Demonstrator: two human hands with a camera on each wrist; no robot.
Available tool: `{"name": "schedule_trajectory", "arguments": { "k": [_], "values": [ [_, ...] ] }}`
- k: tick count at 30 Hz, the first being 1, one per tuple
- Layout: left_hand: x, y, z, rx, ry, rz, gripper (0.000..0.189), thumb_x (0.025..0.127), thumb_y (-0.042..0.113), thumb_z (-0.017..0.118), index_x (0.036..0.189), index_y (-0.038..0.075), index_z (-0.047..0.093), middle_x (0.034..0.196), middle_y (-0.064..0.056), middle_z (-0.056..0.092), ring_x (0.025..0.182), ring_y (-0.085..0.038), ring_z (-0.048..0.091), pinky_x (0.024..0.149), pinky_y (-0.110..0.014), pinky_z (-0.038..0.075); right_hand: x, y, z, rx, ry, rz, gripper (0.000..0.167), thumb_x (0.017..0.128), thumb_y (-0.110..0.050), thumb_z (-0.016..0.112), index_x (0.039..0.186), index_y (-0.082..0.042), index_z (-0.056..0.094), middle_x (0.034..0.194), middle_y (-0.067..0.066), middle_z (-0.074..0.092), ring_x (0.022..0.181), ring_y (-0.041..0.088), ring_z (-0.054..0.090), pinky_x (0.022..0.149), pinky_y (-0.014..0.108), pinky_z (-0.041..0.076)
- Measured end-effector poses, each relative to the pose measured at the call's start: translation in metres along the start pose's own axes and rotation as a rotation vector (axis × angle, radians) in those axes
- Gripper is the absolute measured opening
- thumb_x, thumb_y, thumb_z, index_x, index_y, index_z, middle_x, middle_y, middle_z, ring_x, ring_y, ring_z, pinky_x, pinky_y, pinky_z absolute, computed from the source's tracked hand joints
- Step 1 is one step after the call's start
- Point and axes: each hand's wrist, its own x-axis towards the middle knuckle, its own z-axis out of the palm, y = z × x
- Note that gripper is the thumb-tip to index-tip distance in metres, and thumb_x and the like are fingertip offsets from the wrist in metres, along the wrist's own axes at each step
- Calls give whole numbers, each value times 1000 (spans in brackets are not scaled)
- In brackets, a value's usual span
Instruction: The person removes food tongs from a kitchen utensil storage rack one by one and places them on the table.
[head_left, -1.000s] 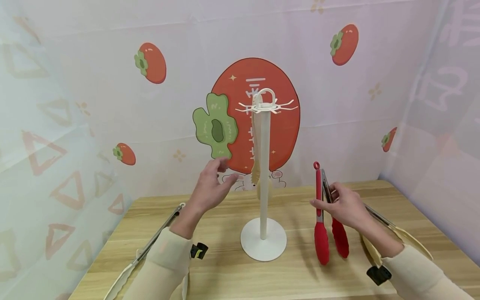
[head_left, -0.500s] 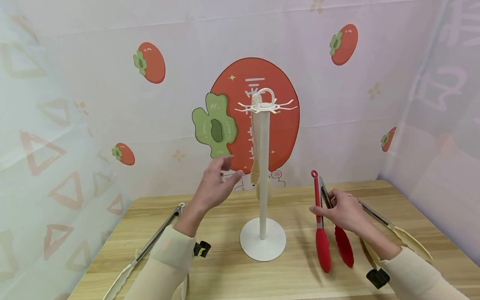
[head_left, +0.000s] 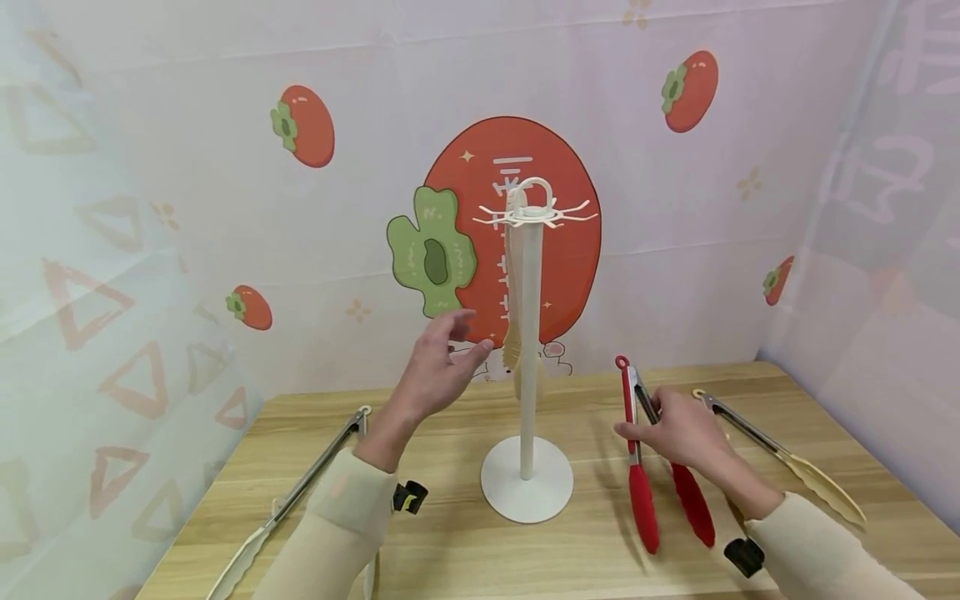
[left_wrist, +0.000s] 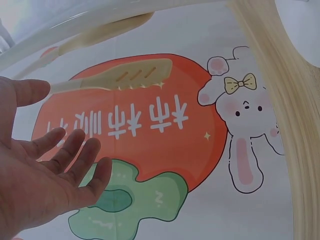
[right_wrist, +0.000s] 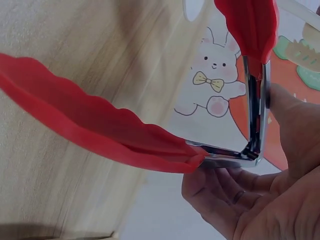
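A pair of red tongs (head_left: 642, 508) with metal arms is held by my right hand (head_left: 686, 429) at the right of the table. Thumb and fingers grip it by the arms from either side, ring end up, and its two scalloped red heads spread apart downward. A white stand (head_left: 529, 333) with a ring of hooks on top rises mid-table. Cream tongs (head_left: 513, 346) hang from its far side, partly hidden by the pole; their slotted head (left_wrist: 130, 75) shows in the left wrist view. Beside the pole, my left hand (head_left: 435, 367) hovers with loosely bent fingers, holding nothing.
White tongs (head_left: 303, 482) with metal arms lie at the table's left, partly behind my left sleeve. More cream tongs (head_left: 817, 483) lie at the right, partly covered by my right forearm. A printed cloth backdrop (head_left: 360, 250) stands behind the wooden table (head_left: 450, 550).
The red tongs have come down with my right hand, and their heads have spread a little wider. My left hand has shifted slightly right toward the pole.
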Motion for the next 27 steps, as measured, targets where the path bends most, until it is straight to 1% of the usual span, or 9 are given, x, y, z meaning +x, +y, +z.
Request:
{"name": "schedule_trajectory", "arguments": {
  "k": [5, 11, 19, 23, 27],
  "values": [
    [0, 0, 2, -13, -5, -3, 53, 98, 26, 68, 144, 6, 50, 131, -14, 53, 121, -30, 52, 102, -50, 47, 2, 3, 4, -61, -7, 9, 54, 78, -49, 83, 83, -5, 53, 65, 5, 50, 56, 19, 47, 50, 32, 36],
    [1, 0, 3, -18, -16, 4, 53, 98, 25, 68, 144, 4, 50, 130, -15, 54, 120, -30, 53, 101, -47, 49, 5, 5, 8, -107, -29, 26, 52, 78, -51, 82, 74, -8, 52, 59, 2, 45, 51, 16, 42, 47, 29, 33],
    [1, 3, 4, -1, -20, 7, 53, 98, 26, 68, 144, 5, 50, 127, -14, 55, 119, -29, 53, 100, -48, 49, 7, 6, 13, -118, -72, 50, 54, 80, -51, 80, 62, -13, 46, 53, -4, 34, 48, 11, 31, 44, 24, 23],
    [2, 4, 4, -2, -21, 11, 53, 98, 25, 67, 144, 5, 50, 126, -13, 55, 119, -29, 53, 100, -48, 49, 7, 6, 15, -121, -90, 66, 56, 81, -51, 80, 58, -15, 43, 52, -5, 31, 48, 10, 28, 44, 24, 22],
    [4, 4, 5, 5, -20, 25, 52, 98, 25, 68, 143, 5, 51, 124, -13, 56, 117, -28, 54, 98, -48, 49, 8, 7, 17, -140, -89, 71, 57, 81, -52, 79, 56, -16, 41, 52, -6, 30, 48, 10, 28, 44, 24, 22]
  ]
}}
